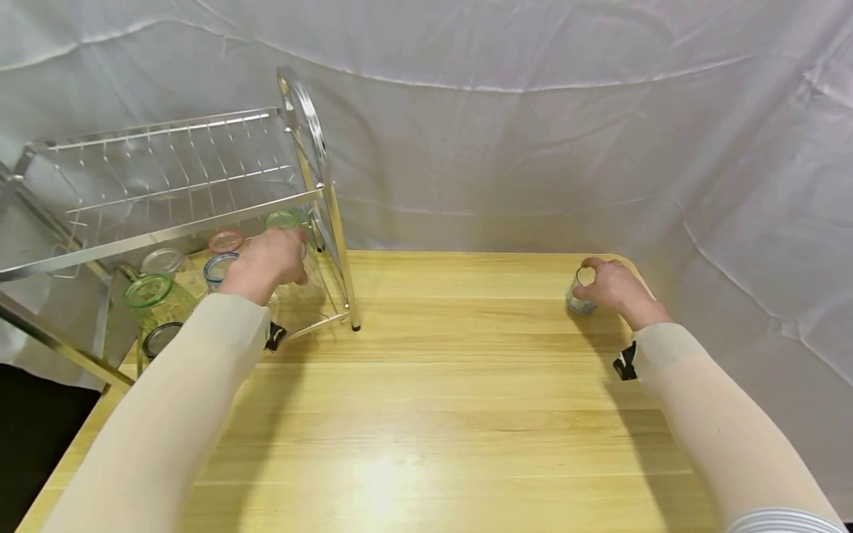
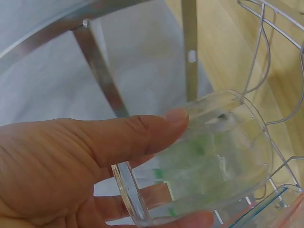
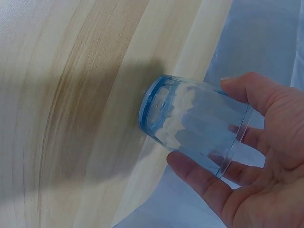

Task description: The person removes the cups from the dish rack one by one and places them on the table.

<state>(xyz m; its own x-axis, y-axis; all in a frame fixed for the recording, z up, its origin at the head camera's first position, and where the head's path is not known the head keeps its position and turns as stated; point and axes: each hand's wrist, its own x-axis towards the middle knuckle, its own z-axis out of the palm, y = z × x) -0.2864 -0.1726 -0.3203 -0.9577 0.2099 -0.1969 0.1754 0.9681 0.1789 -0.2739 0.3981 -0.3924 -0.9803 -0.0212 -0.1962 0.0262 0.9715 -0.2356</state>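
Observation:
My left hand (image 1: 266, 263) reaches under the upper shelf of a metal rack, at its right end. It grips a clear glass (image 2: 223, 152), thumb along one side and fingers round the other, and the wire of the rack's lower tier lies right at the glass's far end. Near the back right corner of the table, my right hand (image 1: 620, 289) holds a blue-tinted faceted glass (image 3: 194, 114) from above by its upper part. That glass stands close over the wood, its thick blue base toward the table.
The two-tier metal rack (image 1: 338, 252) stands at the left. On its lower tier are several glasses, among them a large green-rimmed one (image 1: 148, 291), a pink-rimmed one (image 1: 226, 240) and a blue-rimmed one (image 1: 221, 268). White cloth (image 1: 493, 163) hangs behind the wooden table (image 1: 426, 385).

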